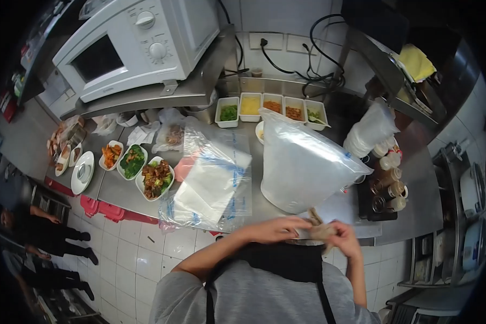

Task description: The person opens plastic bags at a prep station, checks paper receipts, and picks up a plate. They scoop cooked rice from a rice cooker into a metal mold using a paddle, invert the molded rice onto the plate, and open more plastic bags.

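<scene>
Close to my body, at the counter's front edge, my right hand (344, 238) pinches a small tan, crumpled piece (323, 232), blurred by motion; its kind is unclear. My left hand (279, 229) is on the left side of that piece with fingers curled together, and what they hold is hard to make out. Just beyond both hands stands a big, filled-out clear plastic bag (308, 167), its contents whitish and indistinct. Left of it lie flat plastic bags with blue print (213, 183).
Bowls of broccoli (132, 162) and browned meat (156, 178) are on the left counter. White containers of toppings (228, 112) line the back. Sauce bottles (394, 186) and wrapped cups (370, 129) stand right. A microwave (129, 46) sits above. Two people (48, 232) are at far left.
</scene>
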### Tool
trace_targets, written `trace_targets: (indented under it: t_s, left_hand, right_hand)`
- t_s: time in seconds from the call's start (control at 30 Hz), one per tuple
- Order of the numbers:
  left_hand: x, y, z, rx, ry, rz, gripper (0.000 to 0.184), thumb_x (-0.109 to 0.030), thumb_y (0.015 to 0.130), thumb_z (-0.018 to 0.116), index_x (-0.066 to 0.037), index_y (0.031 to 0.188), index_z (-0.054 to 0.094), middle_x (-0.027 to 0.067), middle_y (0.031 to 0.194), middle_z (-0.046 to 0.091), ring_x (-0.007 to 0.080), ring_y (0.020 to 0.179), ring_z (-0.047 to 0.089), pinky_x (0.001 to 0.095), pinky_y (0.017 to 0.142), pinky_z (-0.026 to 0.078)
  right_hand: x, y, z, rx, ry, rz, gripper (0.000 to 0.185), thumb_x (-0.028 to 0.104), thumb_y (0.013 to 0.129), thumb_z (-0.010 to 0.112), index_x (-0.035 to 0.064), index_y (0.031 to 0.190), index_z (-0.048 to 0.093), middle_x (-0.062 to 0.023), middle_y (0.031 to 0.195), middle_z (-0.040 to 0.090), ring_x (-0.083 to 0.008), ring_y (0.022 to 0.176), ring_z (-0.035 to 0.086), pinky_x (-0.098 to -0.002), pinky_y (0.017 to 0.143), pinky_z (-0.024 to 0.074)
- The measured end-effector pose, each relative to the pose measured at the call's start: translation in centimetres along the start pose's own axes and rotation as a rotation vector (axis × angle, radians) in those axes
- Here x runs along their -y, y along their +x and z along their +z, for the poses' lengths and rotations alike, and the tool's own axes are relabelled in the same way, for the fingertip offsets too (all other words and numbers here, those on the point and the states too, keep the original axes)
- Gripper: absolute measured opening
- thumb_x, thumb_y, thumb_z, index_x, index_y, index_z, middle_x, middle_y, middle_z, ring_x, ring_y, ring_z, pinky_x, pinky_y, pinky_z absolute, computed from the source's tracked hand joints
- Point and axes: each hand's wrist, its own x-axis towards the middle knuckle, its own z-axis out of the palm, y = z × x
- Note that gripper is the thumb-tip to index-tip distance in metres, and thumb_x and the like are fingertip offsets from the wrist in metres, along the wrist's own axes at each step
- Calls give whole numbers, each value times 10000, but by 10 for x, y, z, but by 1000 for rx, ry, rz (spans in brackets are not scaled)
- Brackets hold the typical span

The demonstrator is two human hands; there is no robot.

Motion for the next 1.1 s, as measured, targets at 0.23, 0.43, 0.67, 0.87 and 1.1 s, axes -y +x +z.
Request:
trace_targets:
  t_s: [0.23,0.43,0.67,0.87,1.1]
  left_hand:
    - [48,-69,-140,-939,1232,-562,500,-311,861,531,-123,1308,408,171,1403,278,391,1300,228,564,1007,234]
    - [76,-94,-69,-574,1236,-949,676,-534,807,498,-177,1359,341,187,1413,240,429,1250,278,634,929,280]
    - [-21,-92,-28,-683,795,-967,589,-468,815,539,-104,1271,457,206,1142,511,361,1010,515,433,811,449]
    - [37,-128,-110,-1114,1375,-953,379,-284,724,685,-108,1049,604,103,1148,479,297,1094,435,463,846,363]
    - [23,-142,-116,-788,1132,-660,257,-215,709,698,-104,915,591,56,1185,472,262,1102,456,435,869,342]
  right_hand:
    - [9,4,-35,-421,-1048,-112,469,153,714,690,1,1125,524,-177,1007,584,-330,905,572,-378,792,453]
    - [42,24,20,213,-625,-19,515,337,778,658,3,1151,535,-180,1014,607,-291,967,587,-363,794,464]
    - [40,121,123,348,-480,-412,346,164,856,532,-2,1159,521,-200,1103,559,-334,976,559,-371,834,444]
    - [-8,244,210,7,-675,-671,434,105,843,500,-6,1252,407,-191,1301,407,-356,1202,384,-411,980,336]
    - [16,243,217,242,-958,-589,529,167,830,535,53,1311,345,-116,1378,317,-312,1303,238,-537,1004,231]
